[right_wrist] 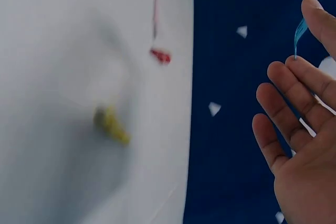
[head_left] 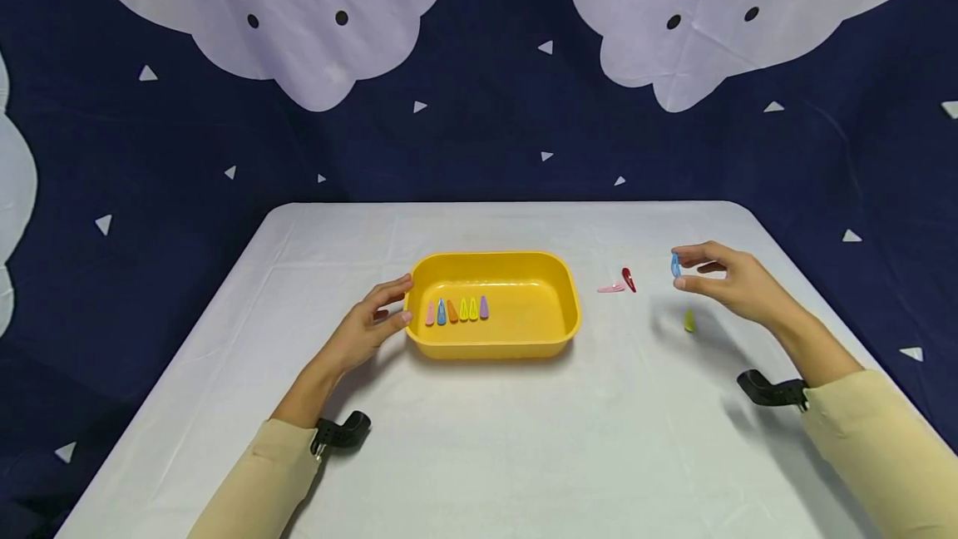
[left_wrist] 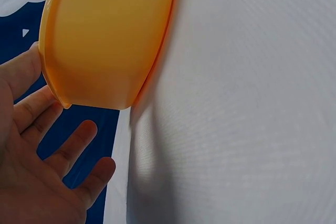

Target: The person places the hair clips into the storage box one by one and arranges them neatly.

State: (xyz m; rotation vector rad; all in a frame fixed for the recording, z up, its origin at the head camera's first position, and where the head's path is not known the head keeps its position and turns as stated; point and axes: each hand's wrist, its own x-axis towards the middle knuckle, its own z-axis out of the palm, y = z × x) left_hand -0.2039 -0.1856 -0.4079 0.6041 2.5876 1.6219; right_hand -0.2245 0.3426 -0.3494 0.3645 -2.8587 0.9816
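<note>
A blue snap hair clip [head_left: 675,265] is pinched between the thumb and forefinger of my right hand [head_left: 729,277], raised above the table's right side. In the right wrist view that clip [right_wrist: 300,36] is seen edge-on, and the other fingers are spread. My left hand [head_left: 367,327] touches the left end of a yellow tray [head_left: 524,349], its thumb and forefinger against the outside of the rim. Inside the tray, pink, blue, orange, yellow and purple clips [head_left: 483,307] stand in a row toward the left. A yellow clip [head_left: 689,321] lies below my right hand.
Between the tray and my right hand lie a pink clip [head_left: 610,288] and a red clip [head_left: 629,279], close together. A white cloth covers the table [head_left: 479,447]. Behind it hangs a dark blue cloth [head_left: 479,140] with clouds and small triangles.
</note>
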